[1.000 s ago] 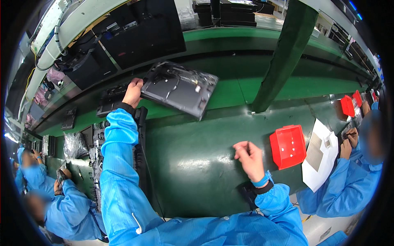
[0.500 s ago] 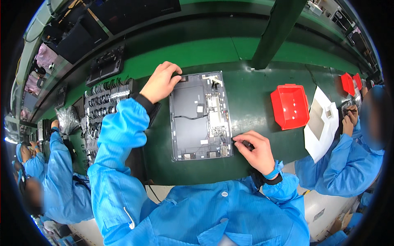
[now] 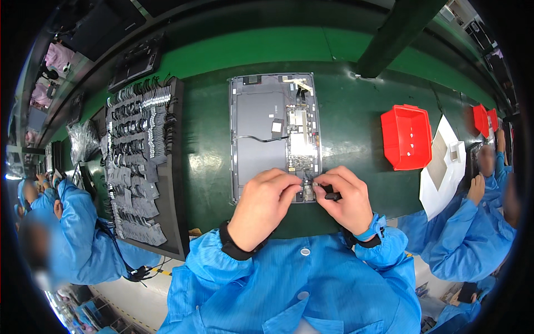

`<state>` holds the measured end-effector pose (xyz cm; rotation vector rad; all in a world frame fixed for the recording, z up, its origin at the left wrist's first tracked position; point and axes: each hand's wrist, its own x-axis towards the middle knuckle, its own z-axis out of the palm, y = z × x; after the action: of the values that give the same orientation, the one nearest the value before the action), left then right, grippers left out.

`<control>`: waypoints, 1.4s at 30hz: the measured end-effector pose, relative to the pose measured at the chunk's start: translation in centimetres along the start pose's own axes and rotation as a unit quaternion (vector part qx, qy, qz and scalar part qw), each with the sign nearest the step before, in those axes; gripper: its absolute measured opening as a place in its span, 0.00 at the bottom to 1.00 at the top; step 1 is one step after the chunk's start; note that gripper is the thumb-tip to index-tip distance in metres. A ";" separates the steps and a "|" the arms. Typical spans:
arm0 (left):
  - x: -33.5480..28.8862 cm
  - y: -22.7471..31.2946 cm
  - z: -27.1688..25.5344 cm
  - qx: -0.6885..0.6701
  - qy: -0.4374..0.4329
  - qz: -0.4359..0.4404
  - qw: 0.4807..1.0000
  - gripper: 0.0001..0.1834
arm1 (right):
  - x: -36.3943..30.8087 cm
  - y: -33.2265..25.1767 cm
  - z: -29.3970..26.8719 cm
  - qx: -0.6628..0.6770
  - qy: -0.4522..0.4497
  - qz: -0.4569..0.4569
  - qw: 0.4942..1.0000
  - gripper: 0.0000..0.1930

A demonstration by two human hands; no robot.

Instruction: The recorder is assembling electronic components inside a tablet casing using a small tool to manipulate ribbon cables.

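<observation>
One open device chassis (image 3: 273, 136), grey and rectangular with its inner boards and a thin black cable showing, lies flat on the green desk (image 3: 356, 133), long side running near to far. Two hands work at its near edge. The left hand (image 3: 261, 206) rests on the near part of the chassis, its fingers (image 3: 286, 186) curled down toward the near right corner; whether they pinch anything cannot be told. The right hand (image 3: 345, 200) meets it from the right, its fingers (image 3: 322, 186) closed around a small black tool (image 3: 332, 196) whose tip points at that same corner. The fingertips of both hands are almost touching, just above the small circuit board at the chassis's near right end.

To the left of the chassis stands one black tray (image 3: 142, 167), filled with rows of small grey and black parts, too many and too small to count. To the right, well apart, sits one red bin (image 3: 407, 137); two more red bins (image 3: 485, 118) show farther right. One white sheet (image 3: 442, 167) lies beside the first bin. One dark green post (image 3: 397, 33) rises from the far side of the desk. A co-worker's sleeve (image 3: 78, 222) shows at the left, another co-worker (image 3: 473, 234) at the right, both in blue.
</observation>
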<state>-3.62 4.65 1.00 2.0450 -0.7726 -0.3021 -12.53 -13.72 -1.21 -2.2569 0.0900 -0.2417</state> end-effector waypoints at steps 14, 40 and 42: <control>-0.2 -2.2 1.3 -0.009 0.029 -0.039 0.999 0.06 | 2.0 1.2 1.3 0.005 -0.039 -0.060 0.997 0.16; -1.7 -2.6 1.9 0.108 0.042 0.082 0.990 0.16 | 2.4 -0.5 0.6 -0.086 -0.066 -0.031 0.994 0.12; -2.3 -2.3 2.0 0.125 0.038 0.090 0.987 0.19 | 2.4 -1.0 0.6 -0.085 -0.064 -0.018 0.994 0.12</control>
<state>-5.43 5.67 -2.25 2.1859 -0.9800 -0.0259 -10.11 -12.98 -0.42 -2.4391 0.0026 -0.1102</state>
